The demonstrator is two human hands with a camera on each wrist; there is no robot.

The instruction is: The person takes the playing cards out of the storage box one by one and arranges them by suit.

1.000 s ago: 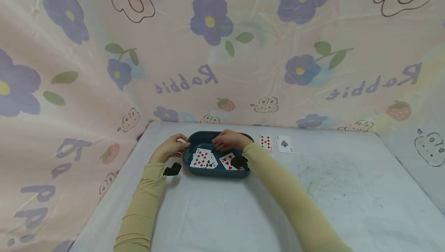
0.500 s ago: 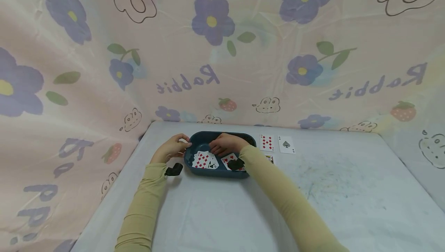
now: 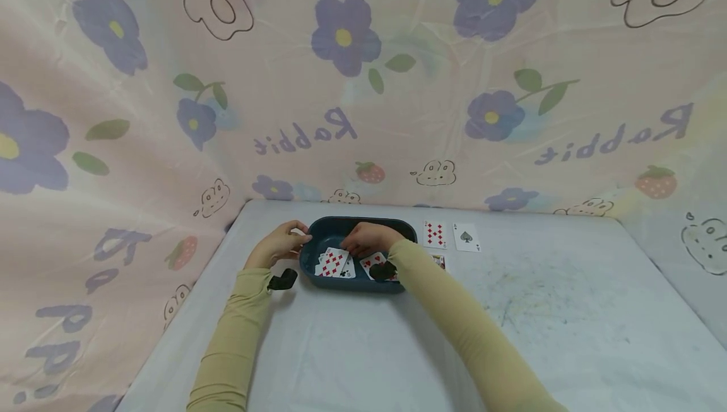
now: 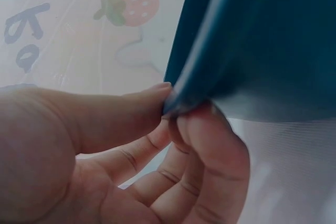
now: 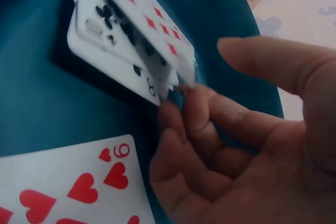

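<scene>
A dark blue oval tray (image 3: 352, 282) stands on the white-covered table with playing cards inside. My left hand (image 3: 277, 245) pinches its left rim between thumb and fingers, as the left wrist view shows. My right hand (image 3: 370, 238) reaches into the tray. In the right wrist view, its curled fingertips hold the lower corner of a diamonds card (image 5: 152, 22), which tilts up off the pile. The right thumb stands apart from the card. Beneath lie club cards (image 5: 100, 51). A separate hearts card (image 5: 79, 187) lies nearer the right side of the tray, partly hidden by the wrist.
To the tray's right on the table lie a diamonds card (image 3: 435, 235), an ace of spades (image 3: 467, 237) and a card (image 3: 439, 262) mostly behind the right sleeve. A patterned curtain (image 3: 363, 103) rises behind the table. Each wrist wears a black camera (image 3: 283, 279).
My right hand has moved slightly left and down toward the card pile. The top diamonds card has shifted and tilted up. My left hand keeps its place on the rim.
</scene>
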